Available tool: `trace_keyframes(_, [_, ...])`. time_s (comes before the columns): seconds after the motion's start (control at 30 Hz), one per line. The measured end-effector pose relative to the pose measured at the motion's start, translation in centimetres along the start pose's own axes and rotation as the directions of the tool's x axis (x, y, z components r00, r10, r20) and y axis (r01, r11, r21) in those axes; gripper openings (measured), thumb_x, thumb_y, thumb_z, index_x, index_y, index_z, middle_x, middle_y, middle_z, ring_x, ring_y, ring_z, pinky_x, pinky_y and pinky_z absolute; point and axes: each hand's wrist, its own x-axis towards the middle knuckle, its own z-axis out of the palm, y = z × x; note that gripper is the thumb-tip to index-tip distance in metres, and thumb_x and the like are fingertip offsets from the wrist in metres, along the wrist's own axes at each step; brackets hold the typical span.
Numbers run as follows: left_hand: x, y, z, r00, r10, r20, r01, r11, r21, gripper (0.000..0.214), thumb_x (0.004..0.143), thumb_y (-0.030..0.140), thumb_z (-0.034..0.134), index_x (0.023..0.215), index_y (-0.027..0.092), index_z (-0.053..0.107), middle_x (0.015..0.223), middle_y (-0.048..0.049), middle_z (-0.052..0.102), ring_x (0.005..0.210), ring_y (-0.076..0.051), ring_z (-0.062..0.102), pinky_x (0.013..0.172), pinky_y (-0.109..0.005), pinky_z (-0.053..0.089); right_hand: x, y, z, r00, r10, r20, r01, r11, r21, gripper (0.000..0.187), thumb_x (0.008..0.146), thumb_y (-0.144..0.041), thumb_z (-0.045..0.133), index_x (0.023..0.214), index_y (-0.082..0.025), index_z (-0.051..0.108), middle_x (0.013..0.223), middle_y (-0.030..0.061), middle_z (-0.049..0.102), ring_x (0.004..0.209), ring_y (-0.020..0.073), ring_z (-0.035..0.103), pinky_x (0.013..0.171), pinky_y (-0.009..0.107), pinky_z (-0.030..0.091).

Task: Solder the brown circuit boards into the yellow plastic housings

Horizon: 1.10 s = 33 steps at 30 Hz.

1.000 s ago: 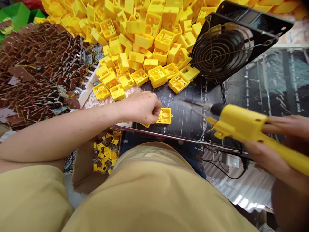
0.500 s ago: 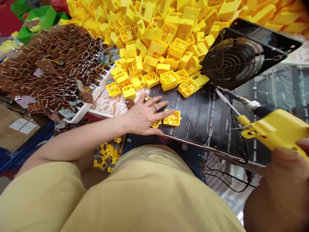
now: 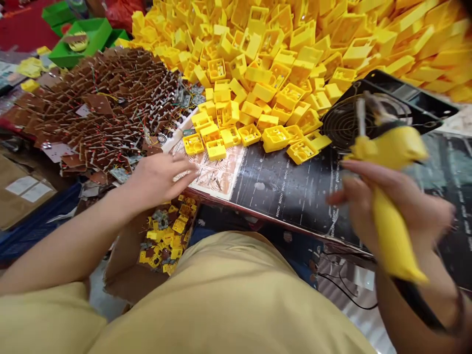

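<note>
Your left hand (image 3: pixel 158 177), open and empty beside the brown circuit boards (image 3: pixel 99 113) heaped on the left of the table (image 3: pixel 295 191), should take one board by its edges, while your right hand (image 3: pixel 405 209), wrapped round the yellow soldering gun (image 3: pixel 391 145), holds its tip up, clear of you.

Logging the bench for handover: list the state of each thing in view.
left hand: open, fingers spread, holding nothing.
right hand: closed around the soldering gun.
soldering gun: held, tip pointing up.
fan: propped tilted; spinning or not, cannot tell.
yellow housings: heaped loose.
circuit boards: heaped loose.
</note>
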Motion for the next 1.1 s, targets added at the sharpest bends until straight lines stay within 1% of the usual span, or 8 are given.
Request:
trace_keyframes(0.13, [5.8, 1.5, 5.5, 0.992, -0.036, -0.12, 0.05, 0.992, 0.115, 0.047, 0.093, 0.045, 0.051, 0.132, 0.02, 0.06, 0.124, -0.0157, 0.065, 0.114, -0.032, 0.058, 0.092, -0.045, 0.048, 5.3, 0.2, 5.8, 0.993, -0.067, 0.1, 0.081, 0.986, -0.143, 0.038, 0.091, -0.057, 0.059, 0.103, -0.021, 0.065, 0.088, 0.0082, 0.07, 0.073, 0.0207, 0.068, 0.062, 0.028, 0.053])
trace_keyframes(0.27, [7.9, 2.6, 7.0, 0.994, 0.024, -0.108, -0.011, 0.993, 0.116, 0.041, 0.093, 0.034, 0.05, 0.13, 0.018, 0.062, 0.118, -0.0173, 0.065, 0.107, -0.033, 0.059, 0.087, -0.044, 0.049, 8.1, 0.8, 9.6, 0.972, -0.078, 0.224, 0.128, 0.967, -0.219, 0.044, 0.089, -0.056, 0.059, 0.108, -0.017, 0.062, 0.087, 0.0101, 0.067, 0.075, 0.0247, 0.064, 0.068, 0.036, 0.052])
trace_keyframes(0.37, [7.2, 2.7, 6.1, 0.987, 0.083, -0.139, -0.087, 0.996, -0.022, 0.041, 0.096, 0.033, 0.043, 0.128, 0.016, 0.062, 0.11, -0.014, 0.068, 0.098, -0.026, 0.064, 0.086, -0.038, 0.048, 7.8, 0.2, 9.3, 0.948, -0.132, 0.291, 0.181, 0.972, -0.151, 0.035, 0.092, -0.046, 0.056, 0.114, -0.019, 0.058, 0.09, 0.0081, 0.065, 0.079, 0.0234, 0.064, 0.072, 0.036, 0.053])
trace_keyframes(0.5, [6.4, 3.6, 5.4, 0.99, 0.054, -0.126, -0.091, 0.947, -0.308, 0.045, 0.099, 0.027, 0.028, 0.125, 0.012, 0.061, 0.094, -0.0089, 0.073, 0.08, -0.017, 0.067, 0.074, -0.028, 0.049, 4.7, -1.3, 5.8, 0.903, -0.24, 0.357, 0.25, 0.968, 0.018, 0.037, 0.094, -0.035, 0.058, 0.125, -0.022, 0.046, 0.108, 0.0078, 0.064, 0.091, 0.0203, 0.066, 0.076, 0.03, 0.055])
trace_keyframes(0.63, [7.3, 5.6, 5.5, 0.998, 0.063, -0.026, -0.067, 0.98, -0.188, 0.043, 0.098, 0.031, 0.03, 0.12, 0.016, 0.064, 0.076, -0.0068, 0.072, 0.068, -0.019, 0.068, 0.063, -0.027, 0.045, 0.8, -1.5, 3.4, 0.84, -0.321, 0.438, 0.294, 0.947, 0.13, 0.032, 0.097, -0.028, 0.052, 0.127, -0.022, 0.045, 0.111, 0.0069, 0.064, 0.103, 0.0202, 0.065, 0.083, 0.03, 0.056])
trace_keyframes(0.8, [9.3, 6.3, 5.0, 0.999, -0.029, 0.032, 0.026, 0.995, 0.092, 0.045, 0.1, 0.037, 0.029, 0.108, 0.018, 0.069, 0.075, -0.0119, 0.071, 0.073, -0.026, 0.069, 0.062, -0.031, 0.044, -1.6, -1.5, 3.2, 0.934, -0.213, 0.286, 0.233, 0.972, -0.037, 0.047, 0.088, -0.04, 0.068, 0.127, -0.02, 0.049, 0.11, 0.0104, 0.064, 0.101, 0.0283, 0.062, 0.088, 0.042, 0.052])
trace_keyframes(0.93, [10.6, 5.3, 4.9, 0.994, -0.092, 0.053, 0.085, 0.99, 0.112, 0.047, 0.101, 0.043, 0.03, 0.105, 0.018, 0.07, 0.082, -0.0126, 0.071, 0.079, -0.027, 0.069, 0.068, -0.036, 0.046, -2.2, -3.2, 5.3, 0.987, -0.143, 0.069, 0.158, 0.93, -0.331, 0.058, 0.078, -0.06, 0.072, 0.116, -0.019, 0.057, 0.096, 0.0117, 0.065, 0.09, 0.032, 0.061, 0.076, 0.044, 0.05])
trace_keyframes(1.1, [11.3, 4.8, 4.7, 0.989, 0.112, 0.092, -0.112, 0.994, -0.006, 0.041, 0.101, 0.04, 0.035, 0.105, 0.018, 0.069, 0.096, -0.01, 0.071, 0.094, -0.024, 0.066, 0.083, -0.035, 0.046, -2.5, -3.6, 7.5, 0.99, -0.071, 0.125, 0.098, 0.967, -0.233, 0.031, 0.093, -0.032, 0.056, 0.122, -0.02, 0.053, 0.106, 0.0108, 0.065, 0.101, 0.027, 0.06, 0.086, 0.039, 0.052])
